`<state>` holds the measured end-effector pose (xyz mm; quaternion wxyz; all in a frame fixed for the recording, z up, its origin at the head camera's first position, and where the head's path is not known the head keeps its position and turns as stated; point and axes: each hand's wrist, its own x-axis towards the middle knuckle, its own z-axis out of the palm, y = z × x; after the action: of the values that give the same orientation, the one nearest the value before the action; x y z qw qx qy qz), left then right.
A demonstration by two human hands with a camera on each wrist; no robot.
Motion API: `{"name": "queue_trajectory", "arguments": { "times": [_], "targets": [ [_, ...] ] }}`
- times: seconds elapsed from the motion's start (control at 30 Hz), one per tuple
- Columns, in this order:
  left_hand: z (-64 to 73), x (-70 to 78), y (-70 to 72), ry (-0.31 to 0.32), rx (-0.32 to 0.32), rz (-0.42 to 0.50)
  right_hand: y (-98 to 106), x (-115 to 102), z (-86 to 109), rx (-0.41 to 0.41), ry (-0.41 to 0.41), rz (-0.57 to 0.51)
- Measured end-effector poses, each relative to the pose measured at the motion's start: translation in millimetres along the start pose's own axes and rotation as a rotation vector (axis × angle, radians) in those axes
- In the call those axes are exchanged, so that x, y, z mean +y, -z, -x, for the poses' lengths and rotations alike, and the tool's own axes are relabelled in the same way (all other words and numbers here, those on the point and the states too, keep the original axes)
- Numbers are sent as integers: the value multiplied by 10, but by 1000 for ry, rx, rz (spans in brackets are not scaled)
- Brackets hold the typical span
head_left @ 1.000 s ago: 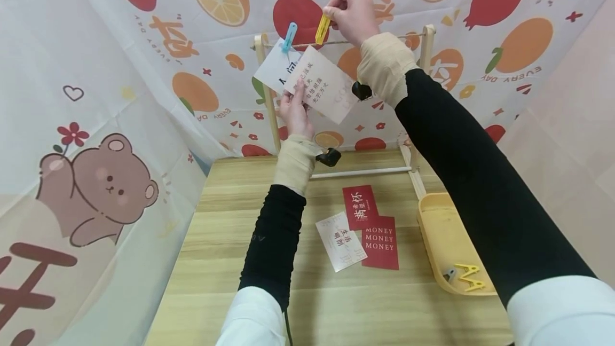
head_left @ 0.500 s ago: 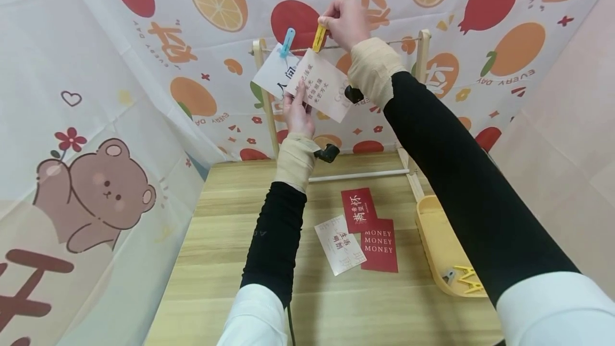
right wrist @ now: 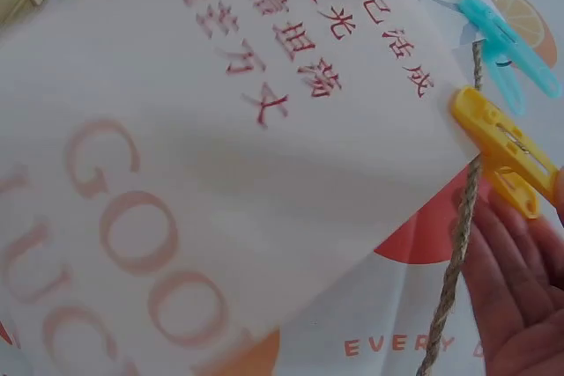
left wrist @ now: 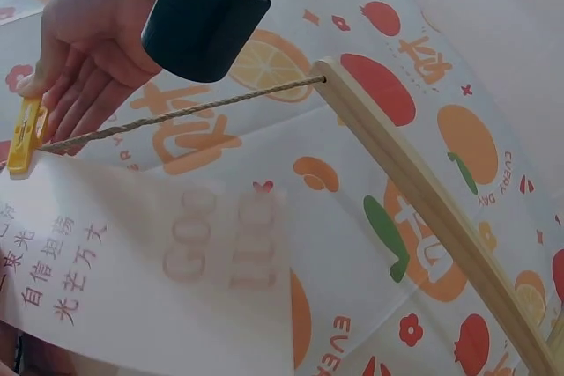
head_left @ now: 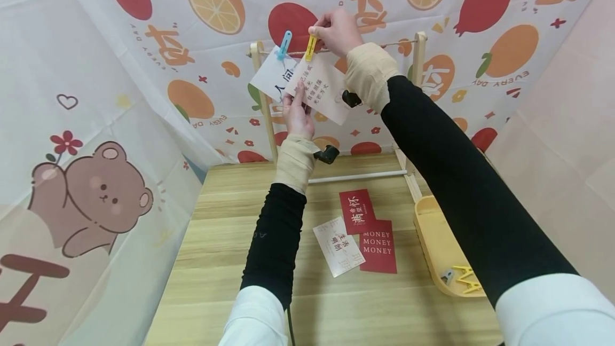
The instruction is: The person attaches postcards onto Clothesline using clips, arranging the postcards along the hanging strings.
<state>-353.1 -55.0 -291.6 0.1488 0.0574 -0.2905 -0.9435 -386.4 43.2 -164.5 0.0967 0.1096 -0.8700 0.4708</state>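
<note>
In the head view my left hand [head_left: 298, 116] holds a pale card [head_left: 324, 92] by its lower left edge, thumb on the printed face. A yellow clothespin [head_left: 310, 49] bites the card's top corner at the twine [left wrist: 194, 114]. My right hand [head_left: 340, 31] pinches that clothespin's upper end between thumb and finger. In the right wrist view the card [right wrist: 229, 156] fills much of the picture, and the yellow clothespin [right wrist: 502, 143] sits over both corner and twine. To its left, a blue clothespin [head_left: 284, 44] holds a white card [head_left: 270, 78], partly hidden behind the pale one.
The twine runs between the posts of a wooden frame [head_left: 419, 57]. On the table [head_left: 230, 228] lie two red cards [head_left: 357, 211] and a white card [head_left: 338, 247]. A yellow basket [head_left: 425, 247] with several clothespins [head_left: 463, 276] stands right. Printed cloth hangs behind.
My right hand has moved down and slightly left with the yellow clothespin, which was above the card and now meets its top corner at the twine. My left hand has kept its hold.
</note>
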Motion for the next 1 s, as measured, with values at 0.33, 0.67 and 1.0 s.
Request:
{"name": "queue_trajectory", "arguments": {
  "times": [0.33, 0.67, 1.0],
  "targets": [
    [173, -5, 60, -1, 224, 32, 78, 62, 95, -58, 1, 29],
    [1014, -323, 806, -67, -290, -796, 517, 816, 1244, 162, 614, 144],
    [2103, -1169, 1393, -490, -1304, -1512, 650, 2701, 2794, -260, 254, 466]
  ]
}}
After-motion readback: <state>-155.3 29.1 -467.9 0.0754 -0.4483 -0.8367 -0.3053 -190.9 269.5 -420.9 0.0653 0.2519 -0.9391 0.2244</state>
